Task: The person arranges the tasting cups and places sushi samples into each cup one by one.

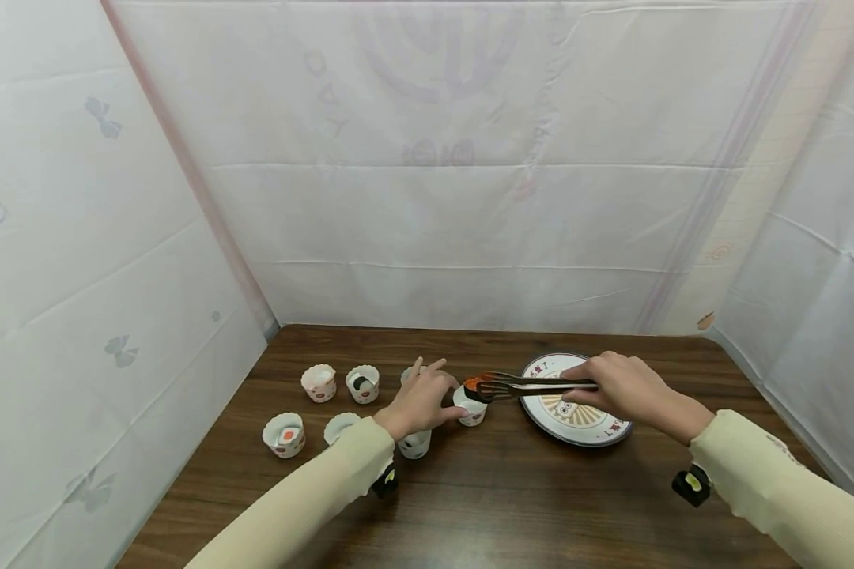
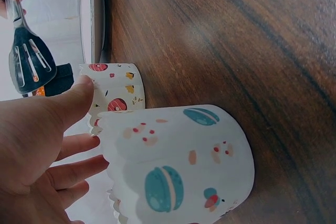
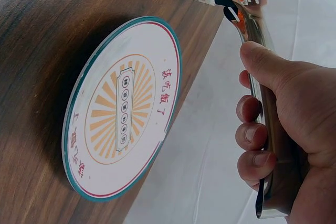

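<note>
My right hand grips slotted metal tongs, its fingers curled round the handles. Between the tong heads is a piece of sushi with a dark wrap and orange topping, at the mouth of a white paper cup. My left hand has its fingers spread, with its thumb right at that cup's rim. Nearer the left wrist camera stands another paper cup with teal macaron prints. My left hand and forearm partly hide some cups.
A round plate with printed rays stands right of the cups. On the left, one cup holds a piece with an orange spot; another cup holds a dark-and-white piece. White cloth hangs behind the wooden table.
</note>
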The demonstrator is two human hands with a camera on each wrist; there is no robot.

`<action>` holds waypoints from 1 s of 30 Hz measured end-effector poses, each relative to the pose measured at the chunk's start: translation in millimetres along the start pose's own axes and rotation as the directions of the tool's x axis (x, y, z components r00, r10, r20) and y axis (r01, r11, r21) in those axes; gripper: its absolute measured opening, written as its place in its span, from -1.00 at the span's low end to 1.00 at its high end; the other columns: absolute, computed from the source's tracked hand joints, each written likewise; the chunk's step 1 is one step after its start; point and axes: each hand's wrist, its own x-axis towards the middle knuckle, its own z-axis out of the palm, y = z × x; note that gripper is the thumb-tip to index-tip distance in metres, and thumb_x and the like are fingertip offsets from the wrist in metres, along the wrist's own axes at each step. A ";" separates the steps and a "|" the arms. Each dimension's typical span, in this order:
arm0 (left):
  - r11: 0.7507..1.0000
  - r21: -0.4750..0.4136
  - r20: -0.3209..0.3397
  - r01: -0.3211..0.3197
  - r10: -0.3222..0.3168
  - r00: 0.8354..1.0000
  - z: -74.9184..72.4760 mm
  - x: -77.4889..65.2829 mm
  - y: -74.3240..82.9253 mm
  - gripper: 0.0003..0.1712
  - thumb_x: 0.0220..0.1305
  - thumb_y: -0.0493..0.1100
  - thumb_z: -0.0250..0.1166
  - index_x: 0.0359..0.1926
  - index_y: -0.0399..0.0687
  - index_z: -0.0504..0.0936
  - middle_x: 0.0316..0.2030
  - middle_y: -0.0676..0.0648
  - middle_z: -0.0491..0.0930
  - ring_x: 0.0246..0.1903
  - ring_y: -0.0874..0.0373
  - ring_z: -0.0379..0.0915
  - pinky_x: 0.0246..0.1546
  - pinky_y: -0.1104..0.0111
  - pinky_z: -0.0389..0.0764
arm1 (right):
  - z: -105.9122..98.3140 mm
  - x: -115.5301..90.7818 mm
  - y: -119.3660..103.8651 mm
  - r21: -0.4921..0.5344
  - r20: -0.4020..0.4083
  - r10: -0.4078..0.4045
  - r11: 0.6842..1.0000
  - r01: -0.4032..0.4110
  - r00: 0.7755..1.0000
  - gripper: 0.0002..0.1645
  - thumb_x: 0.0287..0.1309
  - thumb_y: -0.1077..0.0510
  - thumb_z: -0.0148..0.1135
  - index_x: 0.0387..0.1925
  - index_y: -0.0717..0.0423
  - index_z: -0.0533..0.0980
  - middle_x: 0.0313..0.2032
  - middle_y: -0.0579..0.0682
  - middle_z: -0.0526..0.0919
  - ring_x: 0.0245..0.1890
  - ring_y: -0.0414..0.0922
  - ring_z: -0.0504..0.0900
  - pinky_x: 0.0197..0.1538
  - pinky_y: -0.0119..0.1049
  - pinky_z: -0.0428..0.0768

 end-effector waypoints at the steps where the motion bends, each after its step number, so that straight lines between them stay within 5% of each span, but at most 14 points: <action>1: 1.000 0.001 0.000 -0.001 0.001 1.000 -0.2 0.0 0.0 -0.59 0.29 0.09 0.47 -0.02 -0.10 0.76 0.03 -0.08 0.73 0.45 -0.18 0.23 0.44 -0.29 0.02 | 0.2 0.3 -0.3 -0.002 0.003 0.002 1.000 -0.002 1.000 -0.54 0.26 -0.13 0.41 0.07 0.03 0.73 -0.12 -0.03 0.81 -0.49 -0.36 0.61 -0.59 -0.38 0.37; 30: 0.999 -0.036 0.006 0.015 -0.015 1.000 1.7 -0.8 -2.1 -0.61 0.30 0.07 0.47 -0.02 -0.09 0.74 0.05 -0.09 0.71 0.47 -0.17 0.20 0.45 -0.28 0.00 | 7.1 -3.8 8.0 0.039 0.013 0.065 0.997 -0.066 0.998 -0.45 0.26 -0.17 0.40 0.16 0.04 0.68 -0.04 0.04 0.78 -0.35 -0.13 0.73 -0.56 -0.31 0.45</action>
